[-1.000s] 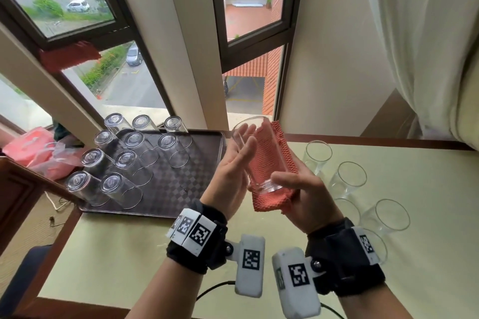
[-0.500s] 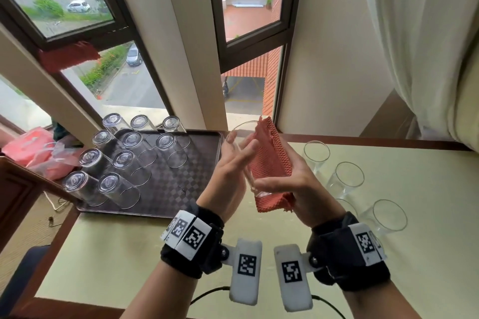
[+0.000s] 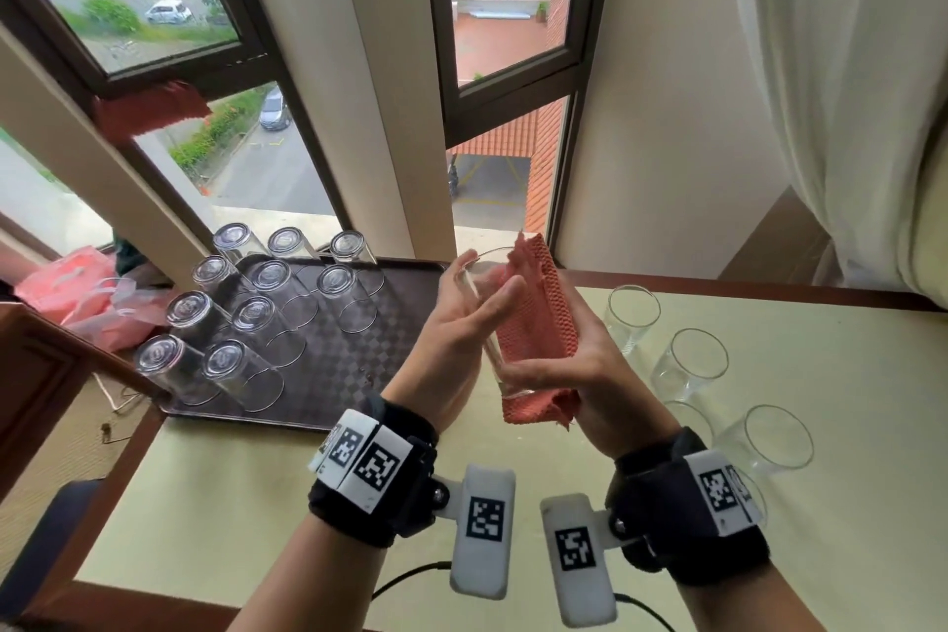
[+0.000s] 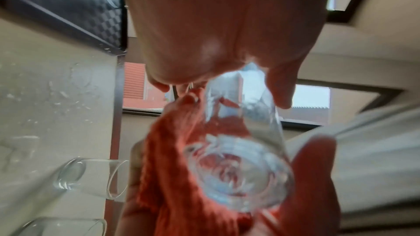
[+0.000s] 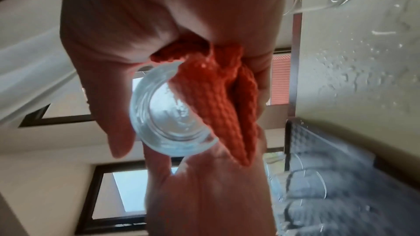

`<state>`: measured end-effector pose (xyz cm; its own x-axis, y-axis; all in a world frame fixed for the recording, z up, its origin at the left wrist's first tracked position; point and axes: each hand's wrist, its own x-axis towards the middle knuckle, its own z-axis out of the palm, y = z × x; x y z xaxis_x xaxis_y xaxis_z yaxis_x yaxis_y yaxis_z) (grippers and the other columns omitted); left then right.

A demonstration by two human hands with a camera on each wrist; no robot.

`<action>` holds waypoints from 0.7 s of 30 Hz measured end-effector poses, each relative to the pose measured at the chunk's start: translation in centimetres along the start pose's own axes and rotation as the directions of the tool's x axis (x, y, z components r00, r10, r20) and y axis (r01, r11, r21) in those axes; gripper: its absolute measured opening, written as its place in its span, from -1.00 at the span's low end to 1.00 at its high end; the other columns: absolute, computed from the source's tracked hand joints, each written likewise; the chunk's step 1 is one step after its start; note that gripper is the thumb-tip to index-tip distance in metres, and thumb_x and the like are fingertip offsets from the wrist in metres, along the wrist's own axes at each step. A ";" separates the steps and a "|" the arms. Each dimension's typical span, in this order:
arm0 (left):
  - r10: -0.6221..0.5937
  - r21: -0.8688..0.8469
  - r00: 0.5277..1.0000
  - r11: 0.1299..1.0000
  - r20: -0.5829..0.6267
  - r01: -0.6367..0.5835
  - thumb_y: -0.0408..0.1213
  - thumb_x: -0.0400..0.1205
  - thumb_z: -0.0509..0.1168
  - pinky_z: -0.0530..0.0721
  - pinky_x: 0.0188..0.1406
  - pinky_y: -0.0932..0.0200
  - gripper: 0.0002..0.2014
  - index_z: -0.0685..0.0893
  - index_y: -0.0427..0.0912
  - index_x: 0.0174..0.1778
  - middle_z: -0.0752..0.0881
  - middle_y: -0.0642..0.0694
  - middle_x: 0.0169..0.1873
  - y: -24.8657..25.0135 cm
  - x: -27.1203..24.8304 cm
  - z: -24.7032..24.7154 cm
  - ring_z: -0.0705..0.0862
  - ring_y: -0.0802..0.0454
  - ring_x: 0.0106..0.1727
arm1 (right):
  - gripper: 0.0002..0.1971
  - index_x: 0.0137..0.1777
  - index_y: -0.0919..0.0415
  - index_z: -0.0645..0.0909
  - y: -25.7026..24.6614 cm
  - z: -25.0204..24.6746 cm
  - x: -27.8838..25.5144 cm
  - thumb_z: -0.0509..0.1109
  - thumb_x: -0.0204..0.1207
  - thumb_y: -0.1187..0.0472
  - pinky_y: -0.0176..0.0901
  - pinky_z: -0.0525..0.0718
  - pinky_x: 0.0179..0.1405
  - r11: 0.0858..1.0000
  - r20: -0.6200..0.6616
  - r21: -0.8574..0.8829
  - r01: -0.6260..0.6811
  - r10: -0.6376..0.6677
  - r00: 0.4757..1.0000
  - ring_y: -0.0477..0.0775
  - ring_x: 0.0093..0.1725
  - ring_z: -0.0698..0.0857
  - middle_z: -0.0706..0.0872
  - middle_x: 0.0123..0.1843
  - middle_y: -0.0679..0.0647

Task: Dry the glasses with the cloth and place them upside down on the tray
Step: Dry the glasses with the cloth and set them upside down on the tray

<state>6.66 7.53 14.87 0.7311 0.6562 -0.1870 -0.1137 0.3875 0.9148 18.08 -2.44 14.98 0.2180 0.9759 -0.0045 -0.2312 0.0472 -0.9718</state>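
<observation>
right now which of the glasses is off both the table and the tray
The glass held between the two hands, with the red cloth against it. Every other glass rests on something: upside down on the tray, or upright on the table.

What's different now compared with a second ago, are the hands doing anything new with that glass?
The red cloth has slid along the glass, its top corner now standing above the rim. The left hand keeps steadying the glass with straight fingers; the right hand keeps gripping cloth and glass. The ten upside-down glasses on the tray and the upright ones on the table stayed put.
</observation>
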 end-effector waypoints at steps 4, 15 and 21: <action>-0.004 -0.072 0.997 0.997 0.073 0.009 -0.18 0.66 0.23 0.65 0.31 0.05 -0.73 0.60 -0.02 0.28 0.79 0.04 0.21 -0.6 -0.2 -0.3 0.71 0.11 0.30 | -0.15 0.56 0.07 0.42 -0.2 -0.2 0.1 0.56 0.21 0.40 0.02 0.71 0.30 1.000 0.019 0.013 -0.015 0.015 1.000 0.13 0.36 0.71 0.72 0.36 0.09; 0.004 -0.095 1.000 0.995 0.015 -0.002 0.00 0.37 0.63 0.45 0.54 -0.25 0.10 0.04 0.00 0.68 0.59 -0.26 0.49 -1.8 0.3 -0.6 0.60 -0.18 0.49 | -0.03 0.64 0.02 0.33 0.2 0.0 0.2 0.64 0.20 0.35 0.00 0.73 0.26 0.996 0.035 0.072 -0.045 0.043 0.998 0.15 0.40 0.68 0.68 0.42 0.11; 0.025 -0.152 0.997 0.988 0.076 -0.013 0.04 0.24 0.72 0.50 0.52 -0.06 0.18 0.17 -0.10 0.69 0.74 0.01 0.34 -1.0 0.2 -1.0 0.63 0.03 0.46 | -0.06 0.57 0.07 0.42 -0.1 -0.6 0.7 0.66 0.11 0.23 0.07 0.73 0.29 0.997 -0.026 0.072 -0.023 0.025 0.999 0.18 0.39 0.68 0.69 0.39 0.14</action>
<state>6.23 7.88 13.58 0.7772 0.6143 -0.1366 -0.2241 0.4731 0.8520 18.88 -1.88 14.96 0.2369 0.9709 -0.0346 -0.3034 0.0401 -0.9520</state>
